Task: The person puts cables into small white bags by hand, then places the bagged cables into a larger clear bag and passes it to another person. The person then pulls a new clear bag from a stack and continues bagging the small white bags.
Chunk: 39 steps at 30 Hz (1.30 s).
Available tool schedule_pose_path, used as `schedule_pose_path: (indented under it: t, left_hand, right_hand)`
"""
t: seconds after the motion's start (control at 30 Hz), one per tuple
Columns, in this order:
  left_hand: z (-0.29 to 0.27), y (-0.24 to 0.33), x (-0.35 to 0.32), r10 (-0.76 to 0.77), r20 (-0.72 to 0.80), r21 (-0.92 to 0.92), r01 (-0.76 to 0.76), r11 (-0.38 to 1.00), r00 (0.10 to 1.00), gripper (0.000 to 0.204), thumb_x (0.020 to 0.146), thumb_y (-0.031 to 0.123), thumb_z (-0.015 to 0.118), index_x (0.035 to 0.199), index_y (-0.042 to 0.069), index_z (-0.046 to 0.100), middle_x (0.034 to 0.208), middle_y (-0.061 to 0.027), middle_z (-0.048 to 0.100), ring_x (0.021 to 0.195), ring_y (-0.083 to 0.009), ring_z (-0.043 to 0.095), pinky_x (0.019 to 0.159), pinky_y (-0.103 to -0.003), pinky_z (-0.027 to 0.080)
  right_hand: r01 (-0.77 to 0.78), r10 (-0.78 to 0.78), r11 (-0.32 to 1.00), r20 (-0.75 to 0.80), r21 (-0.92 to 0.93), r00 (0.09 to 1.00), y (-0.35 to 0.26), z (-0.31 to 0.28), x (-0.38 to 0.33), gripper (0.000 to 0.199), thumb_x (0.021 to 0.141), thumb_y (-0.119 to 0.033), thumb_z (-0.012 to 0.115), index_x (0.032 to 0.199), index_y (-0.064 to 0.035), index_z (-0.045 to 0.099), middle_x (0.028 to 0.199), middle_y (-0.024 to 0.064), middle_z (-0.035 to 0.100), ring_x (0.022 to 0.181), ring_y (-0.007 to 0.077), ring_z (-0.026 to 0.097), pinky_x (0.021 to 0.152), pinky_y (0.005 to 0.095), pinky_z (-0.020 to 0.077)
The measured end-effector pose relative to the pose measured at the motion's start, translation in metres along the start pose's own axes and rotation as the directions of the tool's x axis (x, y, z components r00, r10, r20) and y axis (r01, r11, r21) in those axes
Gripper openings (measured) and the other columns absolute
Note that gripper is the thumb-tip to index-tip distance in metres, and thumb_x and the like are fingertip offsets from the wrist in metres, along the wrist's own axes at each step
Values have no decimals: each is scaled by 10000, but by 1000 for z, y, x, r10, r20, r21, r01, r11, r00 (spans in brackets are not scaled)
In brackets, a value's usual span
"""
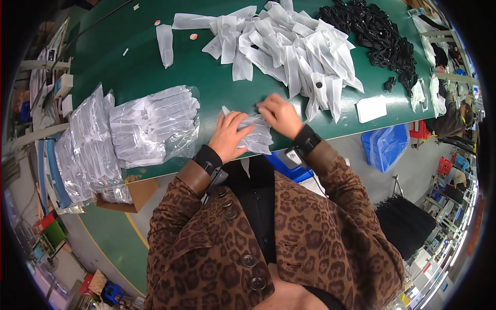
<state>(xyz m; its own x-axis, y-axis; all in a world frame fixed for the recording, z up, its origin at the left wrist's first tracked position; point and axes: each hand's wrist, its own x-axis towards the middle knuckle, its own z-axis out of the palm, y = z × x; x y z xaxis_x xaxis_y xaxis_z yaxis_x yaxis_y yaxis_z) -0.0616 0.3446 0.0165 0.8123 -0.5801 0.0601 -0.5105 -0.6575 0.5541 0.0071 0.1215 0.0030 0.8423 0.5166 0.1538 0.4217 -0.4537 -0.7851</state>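
Along the near edge of the green surface (pixel 217 93), the left hand (pixel 230 135) is spreading loosely over white pouches (pixel 260 138), seemingly steadying them; the right hand (pixel 280 114) is curling beside their far corner, its grip unclear. A pouch heap (pixel 305 51) is lying beyond, apparently within reach.

- On the table (pixel 119 57), by the near edge: pouches (pixel 258 138) between left hand (pixel 229 135) and right hand (pixel 280 118).
- Left of the hands: bagged bundles (pixel 154 124).
- Behind the hands: pouch heap (pixel 305 51).
- Right of the heap: cable pile (pixel 380 39).
- Before the cables: card stack (pixel 371 109).
- Below, at right: bin (pixel 385 148).
- Below the bundles: box (pixel 141 196).
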Motion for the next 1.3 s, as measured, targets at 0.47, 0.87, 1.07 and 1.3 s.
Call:
schedule_pose_path:
  t: [0.47,0.87,1.07,1.3]
  left_hand:
    - [8,3,-10,-54,-109,-104,42,994,993,741,558,169,844,1245,127,570,1322,-98,481,1278,-331,383,1066,-511,321]
    - [-8,6,5,-108,-167,-39,103,994,980,779,511,228,888,1236,169,609,1521,-205,212,1424,-462,138,1099,-677,194]
    - [-5,10,2,-143,-163,2,145,989,976,762,504,230,888,1220,197,630,1491,-211,247,1419,-454,155,1106,-648,217]
    - [11,8,1,-202,-171,-57,195,979,964,775,498,204,879,1231,221,626,1369,-166,372,1346,-430,277,1111,-540,292]
  right_hand:
    - [-329,224,900,-345,-286,912,27,34,92,344,730,-213,718,960,-19,551,968,216,581,880,386,617,726,431,513]
    - [-73,98,990,213,-121,972,15,-13,13,352,671,-48,661,986,-51,504,988,136,578,892,397,585,768,465,477]
    - [-3,54,970,202,-243,978,8,-8,22,330,707,-142,678,1005,-45,576,1018,125,589,947,351,576,796,434,475]
    - [178,-155,973,159,-147,975,3,33,77,329,761,-213,682,1036,-40,630,1020,130,616,967,326,575,836,414,478]
